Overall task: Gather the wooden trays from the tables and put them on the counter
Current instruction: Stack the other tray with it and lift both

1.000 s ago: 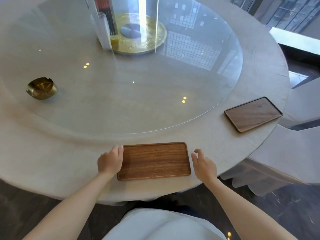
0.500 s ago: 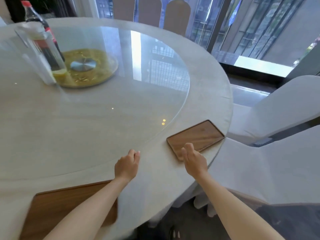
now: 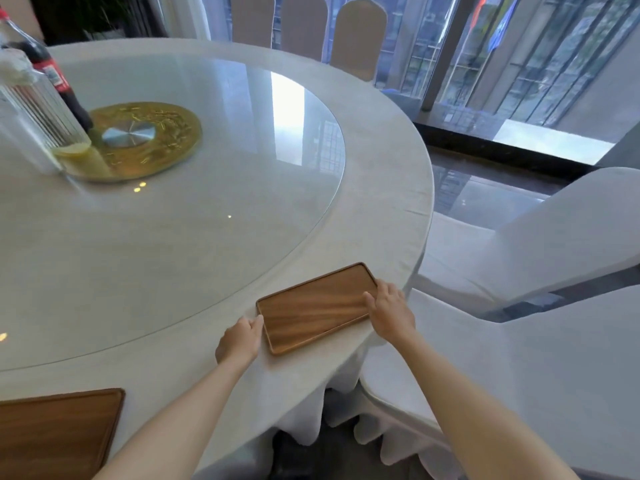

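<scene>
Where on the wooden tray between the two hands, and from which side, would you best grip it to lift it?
Probably by its two short ends, one hand from each side. The wooden tray lies flat, long and shallow with a raised rim; the left hand and right hand already sit there.

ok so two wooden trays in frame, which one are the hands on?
The tray by the table's right edge: the left hand touches its near-left corner, the right hand its right end. The other tray, cut off at bottom left, is untouched.
</scene>
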`<state>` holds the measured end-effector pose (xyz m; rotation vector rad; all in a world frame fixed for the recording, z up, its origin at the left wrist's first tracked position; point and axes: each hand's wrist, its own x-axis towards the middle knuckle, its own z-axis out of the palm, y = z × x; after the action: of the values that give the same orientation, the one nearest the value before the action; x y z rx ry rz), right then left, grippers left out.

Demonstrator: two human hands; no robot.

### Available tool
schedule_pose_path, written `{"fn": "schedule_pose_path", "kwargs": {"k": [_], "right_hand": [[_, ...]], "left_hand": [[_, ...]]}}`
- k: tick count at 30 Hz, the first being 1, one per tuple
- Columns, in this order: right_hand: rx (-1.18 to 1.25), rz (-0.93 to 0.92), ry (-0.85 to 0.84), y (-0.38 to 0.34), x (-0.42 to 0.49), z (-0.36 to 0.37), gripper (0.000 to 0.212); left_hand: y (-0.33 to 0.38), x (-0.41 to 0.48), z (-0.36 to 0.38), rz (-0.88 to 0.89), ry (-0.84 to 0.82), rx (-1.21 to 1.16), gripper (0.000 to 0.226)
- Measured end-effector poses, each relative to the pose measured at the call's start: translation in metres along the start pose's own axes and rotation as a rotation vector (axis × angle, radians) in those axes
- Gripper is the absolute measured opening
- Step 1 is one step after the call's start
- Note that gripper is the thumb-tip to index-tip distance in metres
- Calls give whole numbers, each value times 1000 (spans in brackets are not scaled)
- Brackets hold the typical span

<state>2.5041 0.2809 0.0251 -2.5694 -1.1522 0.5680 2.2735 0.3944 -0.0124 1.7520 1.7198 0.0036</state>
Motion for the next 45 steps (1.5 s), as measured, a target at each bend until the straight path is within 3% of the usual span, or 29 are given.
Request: {"fn": "schedule_pose_path", "kwargs": {"k": [4,11,19,23,29,37,45], "right_hand": [[-3,35,-82,7,14,5,50],[122,207,-82,13,35,7,42],[152,244,-70,-6,21,11,41],[177,218,28,-37,3,17,34],[191,152,167,-125,-37,47,39],[215,62,128,-264,-111,142,39],[166,9,96,-309,-177,208,37]], "left_hand": [[9,-1,10,-39,-26,23,47],[19,-1,17,-104,-57,40,55],[3,8,-10,-35,83,19,51],[-17,19,-45,72,165,-9,49],[-95,38,-119,220,218,-40,46],[-249,61,-229,229,247,68,39],[-356,48,-245,203,219,195,36]]}}
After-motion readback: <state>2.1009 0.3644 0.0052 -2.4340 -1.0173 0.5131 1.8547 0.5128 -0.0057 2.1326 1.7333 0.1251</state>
